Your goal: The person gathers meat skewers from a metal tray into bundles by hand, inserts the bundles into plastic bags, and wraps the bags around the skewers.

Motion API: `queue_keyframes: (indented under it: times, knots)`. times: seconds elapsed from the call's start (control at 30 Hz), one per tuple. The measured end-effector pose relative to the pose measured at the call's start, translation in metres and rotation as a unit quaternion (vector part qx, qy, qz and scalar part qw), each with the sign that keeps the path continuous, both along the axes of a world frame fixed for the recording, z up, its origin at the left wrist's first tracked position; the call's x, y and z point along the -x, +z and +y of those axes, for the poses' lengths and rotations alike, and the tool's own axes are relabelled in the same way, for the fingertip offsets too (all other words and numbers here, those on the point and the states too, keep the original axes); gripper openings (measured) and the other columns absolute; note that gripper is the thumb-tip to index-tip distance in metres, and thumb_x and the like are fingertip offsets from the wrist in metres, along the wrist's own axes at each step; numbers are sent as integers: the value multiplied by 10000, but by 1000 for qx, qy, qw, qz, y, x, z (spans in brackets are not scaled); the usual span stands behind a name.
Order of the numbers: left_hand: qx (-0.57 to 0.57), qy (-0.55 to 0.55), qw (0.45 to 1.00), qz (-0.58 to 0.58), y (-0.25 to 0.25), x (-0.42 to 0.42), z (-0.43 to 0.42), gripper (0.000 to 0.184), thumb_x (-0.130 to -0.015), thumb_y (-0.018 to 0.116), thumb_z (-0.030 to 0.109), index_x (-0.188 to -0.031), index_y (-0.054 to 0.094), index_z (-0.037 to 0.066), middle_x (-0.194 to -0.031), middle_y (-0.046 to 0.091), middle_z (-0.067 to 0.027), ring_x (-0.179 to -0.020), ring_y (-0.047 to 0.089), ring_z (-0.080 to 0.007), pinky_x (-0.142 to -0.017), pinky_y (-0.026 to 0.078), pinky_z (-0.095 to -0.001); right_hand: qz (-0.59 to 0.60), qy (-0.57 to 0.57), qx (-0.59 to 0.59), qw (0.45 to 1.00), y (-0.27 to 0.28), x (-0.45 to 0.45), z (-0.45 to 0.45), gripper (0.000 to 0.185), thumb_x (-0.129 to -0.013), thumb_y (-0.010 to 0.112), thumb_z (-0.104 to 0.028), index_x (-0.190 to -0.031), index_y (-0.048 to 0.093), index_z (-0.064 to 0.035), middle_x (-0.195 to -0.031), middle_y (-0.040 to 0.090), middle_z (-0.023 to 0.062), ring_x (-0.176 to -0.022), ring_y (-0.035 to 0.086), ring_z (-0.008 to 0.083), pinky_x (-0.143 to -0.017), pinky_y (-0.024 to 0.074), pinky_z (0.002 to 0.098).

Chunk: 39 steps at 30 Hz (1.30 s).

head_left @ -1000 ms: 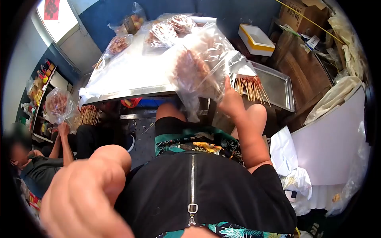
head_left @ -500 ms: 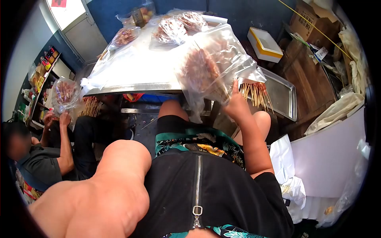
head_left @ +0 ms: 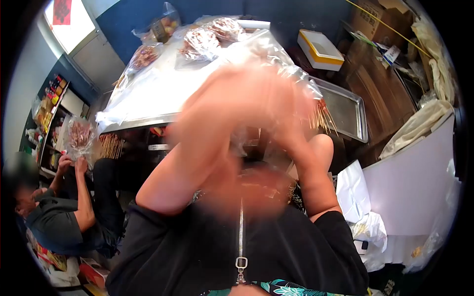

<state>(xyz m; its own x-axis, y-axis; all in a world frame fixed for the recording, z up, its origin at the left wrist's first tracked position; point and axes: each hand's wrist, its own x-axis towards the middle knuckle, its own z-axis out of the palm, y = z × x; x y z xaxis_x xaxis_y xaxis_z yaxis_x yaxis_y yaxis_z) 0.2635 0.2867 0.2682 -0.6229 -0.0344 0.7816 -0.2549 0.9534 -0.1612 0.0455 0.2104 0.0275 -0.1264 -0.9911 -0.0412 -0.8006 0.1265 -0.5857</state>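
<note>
My left hand (head_left: 222, 93) is raised in front of the table and badly smeared by motion, so its fingers cannot be made out. Close beside it, on the right, is my right hand (head_left: 289, 111), also blurred; what it grips is hidden. Clear plastic (head_left: 239, 140) shows in the gap below the hands. Behind them, the bag of skewers seen earlier is largely covered. To the right of my right hand, the sticks of loose meat skewers (head_left: 323, 118) poke out over the table's edge.
Bagged skewers (head_left: 200, 42) lie on the white-covered table (head_left: 153, 93). A metal tray (head_left: 353, 133) and a yellow-rimmed white box (head_left: 321, 52) are at right. On the left, a seated co-worker (head_left: 54, 217) handles a bag of skewers (head_left: 80, 135).
My left arm has swung up from my lap side to meet my right hand before the table. Both hands now hide most of the bag. The view has shifted slightly.
</note>
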Motion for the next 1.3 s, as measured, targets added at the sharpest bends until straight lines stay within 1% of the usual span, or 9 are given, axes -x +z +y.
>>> queue_keyframes:
  times: [0.07,0.13,0.23,0.43,0.53,0.6,0.77,1.0,1.3]
  knots:
    - [-207,-35,975,68,-65,47,-67,790,-725,692,275,-1366,304,26,-1352,393,-198,-1275,383,-309,-1026,323,-427,30,20,98,995,-24,0,-5,979,-723,617,-81,-1445,-43,-37,-987,565,284,-891,593,407,-763,486,444]
    - [-104,213,970,-46,-122,84,-100,833,-735,654,222,-1432,217,95,-1453,219,-205,-1362,222,-334,-1079,164,-545,34,16,79,996,-16,-5,3,956,-736,599,-78,-1447,-40,-47,-997,560,282,-886,593,407,-766,486,448]
    - [-12,249,953,-171,-143,113,-133,882,-697,665,244,-1448,206,181,-1488,99,-208,-1403,69,-339,-1075,42,-601,79,4,31,996,11,-14,8,911,-766,567,-74,-1452,-33,-76,-1035,537,272,-890,585,413,-782,484,463]
    - [-145,289,928,-185,-111,169,-180,226,-804,526,218,-926,699,139,-1085,622,-90,-1244,436,-293,-1025,188,-640,88,-19,-5,996,18,-19,10,907,-760,591,-84,-1455,9,-62,-1088,511,267,-930,587,383,-791,487,448]
    - [101,273,932,-217,-145,202,-136,231,-718,551,201,-863,681,76,-881,642,-107,-1043,551,-284,-1031,251,-593,-78,63,114,988,-21,-7,-1,764,-854,580,-305,-1413,176,26,-1210,496,221,-1167,490,319,-953,400,403]
    - [42,155,928,-336,-154,183,-91,255,-692,559,193,-876,659,49,-911,628,-132,-993,554,-283,-1042,260,-572,-45,51,353,933,-5,-15,2,681,-878,557,-376,-1376,281,-2,-1324,432,152,-1289,360,237,-1020,335,363]
    - [-163,-99,972,-138,-162,93,-68,264,-755,616,202,-993,644,93,-1144,596,-99,-1078,550,-264,-1058,247,-555,5,156,267,951,-8,-8,-14,643,-857,570,-292,-1360,297,2,-1310,430,197,-1244,403,293,-1002,354,378]
    - [-308,174,903,243,-128,-32,-159,311,-854,636,214,-1090,614,12,-1106,626,-132,-1097,554,-245,-953,406,-337,59,27,101,993,-1,-14,4,880,-745,650,-173,-1383,103,88,-972,584,315,-914,586,441,-769,474,448]
    - [-451,162,866,141,-149,-37,-227,373,-829,662,348,-979,680,7,-944,679,-116,-877,631,-200,-772,474,-292,3,14,80,997,0,-13,2,1088,-648,725,-119,-1435,-16,-3,-1105,546,273,-1003,556,397,-845,467,415]
